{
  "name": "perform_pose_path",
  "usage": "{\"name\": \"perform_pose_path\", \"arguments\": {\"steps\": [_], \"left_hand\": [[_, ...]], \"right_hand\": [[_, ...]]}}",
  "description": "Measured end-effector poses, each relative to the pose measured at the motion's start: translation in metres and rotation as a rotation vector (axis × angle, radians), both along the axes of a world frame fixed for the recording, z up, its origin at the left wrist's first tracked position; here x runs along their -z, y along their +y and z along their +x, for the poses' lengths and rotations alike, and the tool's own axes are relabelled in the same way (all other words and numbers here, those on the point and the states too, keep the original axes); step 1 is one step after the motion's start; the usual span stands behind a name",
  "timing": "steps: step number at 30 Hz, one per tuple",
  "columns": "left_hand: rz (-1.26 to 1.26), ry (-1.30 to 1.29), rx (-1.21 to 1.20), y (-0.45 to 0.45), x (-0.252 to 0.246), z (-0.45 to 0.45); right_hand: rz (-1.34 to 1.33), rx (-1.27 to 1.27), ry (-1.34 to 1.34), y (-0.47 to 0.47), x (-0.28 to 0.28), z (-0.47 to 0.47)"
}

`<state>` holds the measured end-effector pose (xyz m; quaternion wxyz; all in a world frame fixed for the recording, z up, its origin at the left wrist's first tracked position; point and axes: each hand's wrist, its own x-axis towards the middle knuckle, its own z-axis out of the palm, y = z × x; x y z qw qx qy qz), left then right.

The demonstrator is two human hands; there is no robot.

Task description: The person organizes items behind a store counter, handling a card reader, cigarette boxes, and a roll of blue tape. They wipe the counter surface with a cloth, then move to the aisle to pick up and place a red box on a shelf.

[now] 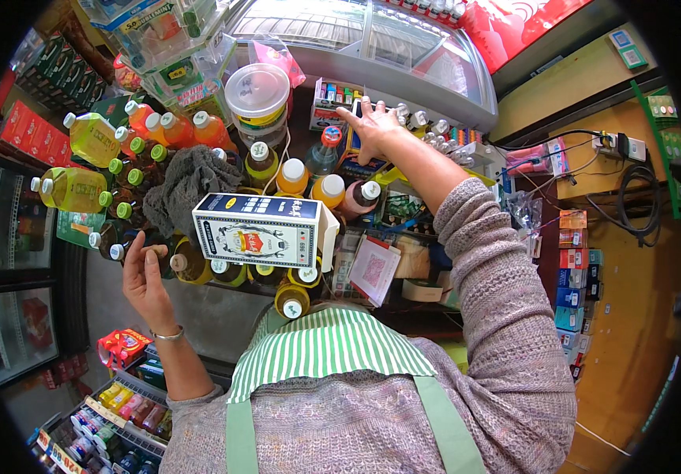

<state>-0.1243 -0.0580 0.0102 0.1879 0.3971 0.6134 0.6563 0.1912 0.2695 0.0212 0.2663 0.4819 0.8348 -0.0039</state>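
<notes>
With fingers spread, my right hand (373, 131) lies over a dark blue box (353, 145), beside a display box of small coloured packs (340, 98). My left hand (149, 284) is raised, fingers bent and holding nothing that shows, near the dark bottles at the left; whether it touches one I cannot tell. Between the hands, a white and blue playing-card carton (257, 231) lies across several bottle tops, one end flap standing out. A grey cloth (189, 186) is heaped left of it. Behind the carton stand orange-drink bottles (293, 176) and a bottle with a red cap (324, 151).
A glass-topped freezer (429, 65) borders the far side. Stacked plastic tubs (257, 95) and yellow-green bottles (80, 189) stand to the left. Cables (630, 195) hang at the right near small boxes (571, 266). A wire rack of drinks (115, 420) is at lower left.
</notes>
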Motion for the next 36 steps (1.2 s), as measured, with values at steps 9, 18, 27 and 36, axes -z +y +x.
{"name": "perform_pose_path", "arguments": {"steps": [9,18,27,36], "left_hand": [[-0.031,-0.014,0.03,0.004,0.003,0.009],[-0.215,0.286,0.092,0.007,0.005,0.006],[-0.176,0.783,0.372,0.033,-0.019,0.047],[-0.281,1.289,0.623,0.063,-0.026,0.096]], "right_hand": [[0.012,0.001,0.085,-0.002,0.013,0.008],[0.04,-0.048,0.571,-0.007,-0.043,0.027],[-0.334,0.053,1.202,-0.134,-0.053,0.06],[-0.182,0.186,1.265,-0.216,0.005,0.018]]}}
